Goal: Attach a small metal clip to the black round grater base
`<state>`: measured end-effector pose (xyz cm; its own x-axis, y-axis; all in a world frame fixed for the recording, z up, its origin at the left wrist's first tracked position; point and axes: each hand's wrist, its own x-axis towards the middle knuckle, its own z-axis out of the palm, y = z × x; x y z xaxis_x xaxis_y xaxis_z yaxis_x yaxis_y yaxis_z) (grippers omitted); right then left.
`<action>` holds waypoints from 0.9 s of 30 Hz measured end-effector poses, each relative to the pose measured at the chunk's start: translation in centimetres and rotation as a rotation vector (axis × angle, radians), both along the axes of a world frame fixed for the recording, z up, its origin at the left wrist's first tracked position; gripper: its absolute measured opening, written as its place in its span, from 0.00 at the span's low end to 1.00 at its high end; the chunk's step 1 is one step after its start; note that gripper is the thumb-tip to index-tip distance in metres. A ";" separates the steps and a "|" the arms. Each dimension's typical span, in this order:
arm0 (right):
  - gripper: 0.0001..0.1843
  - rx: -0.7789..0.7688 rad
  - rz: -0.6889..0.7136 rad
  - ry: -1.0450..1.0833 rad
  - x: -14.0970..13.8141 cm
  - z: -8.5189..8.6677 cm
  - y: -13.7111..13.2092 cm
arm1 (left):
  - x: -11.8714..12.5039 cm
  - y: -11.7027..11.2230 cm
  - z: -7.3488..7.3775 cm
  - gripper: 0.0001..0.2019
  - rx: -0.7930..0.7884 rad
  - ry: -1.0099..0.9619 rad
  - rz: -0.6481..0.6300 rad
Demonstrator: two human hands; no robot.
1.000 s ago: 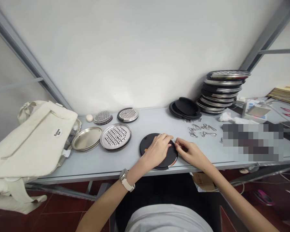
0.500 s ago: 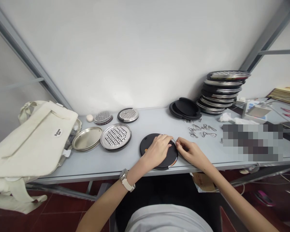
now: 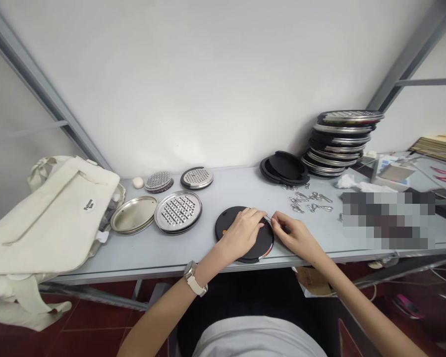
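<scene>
Little moves since a second ago: both hands keep their places, and only the wire piece [image 3: 268, 217] between them shows as a thinner line, as if turned slightly.

The disc [image 3: 260, 246] lies on the worktop [image 3: 238, 184] near its front edge, in front of the person. The left hand [image 3: 243, 230] rests across it, fingers close together and pointing to its right side; whether thumb and forefinger clamp anything there, I cannot tell. The grip of the right hand [image 3: 292, 234] is a pinch, thumb and forefinger brought together on the wire piece just beside the disc's rim.

To do this well, the left palm should keep light, even weight on the disc so it does not slide off the front edge, while the right fingers do the fine work. A pinch close to the working end of the wire piece would likely give better control than one far back; small turns seem safer than force, since thin wire may bend or slip. Tilting the left fingertips back a little would probably open the view. The loose clips [image 3: 313, 207] lie beyond the right hand, within easy reach.
</scene>
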<state>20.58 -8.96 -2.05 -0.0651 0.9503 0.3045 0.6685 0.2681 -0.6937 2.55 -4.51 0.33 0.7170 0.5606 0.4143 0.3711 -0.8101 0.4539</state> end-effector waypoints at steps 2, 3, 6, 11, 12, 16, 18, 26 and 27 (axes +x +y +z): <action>0.13 -0.002 0.003 0.005 0.0 0.0 0.0 | 0.0 0.0 0.0 0.12 0.003 0.001 -0.002; 0.13 -0.001 0.002 0.009 0.0 0.0 0.0 | 0.0 0.0 0.0 0.12 0.004 0.000 -0.003; 0.13 0.001 0.006 0.018 0.0 0.0 -0.1 | -0.1 -0.1 0.1 0.12 0.003 -0.002 -0.009; 0.14 0.004 0.006 0.027 0.0 -0.1 -0.1 | -0.1 -0.2 0.1 0.13 0.001 0.007 -0.013; 0.14 0.004 0.005 0.028 0.0 -0.1 -0.1 | -0.1 -0.2 0.1 0.13 0.001 0.009 -0.014; 0.14 0.015 0.004 0.031 0.0 -0.1 -0.1 | -0.1 -0.2 0.2 0.12 0.000 0.014 -0.015; 0.14 0.019 0.008 0.034 0.0 -0.1 -0.1 | -0.1 -0.2 0.3 0.12 0.001 0.016 -0.015; 0.14 0.025 0.006 0.039 0.0 -0.2 -0.1 | -0.1 -0.3 0.4 0.12 -0.012 0.020 -0.015; 0.14 0.028 0.004 0.039 0.1 -0.2 -0.1 | -0.1 -0.3 0.5 0.12 -0.014 0.021 -0.016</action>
<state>20.64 -9.05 -2.21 -0.0566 0.9411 0.3334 0.6397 0.2906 -0.7116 2.42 -4.78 0.78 0.7343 0.5547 0.3914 0.3675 -0.8095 0.4580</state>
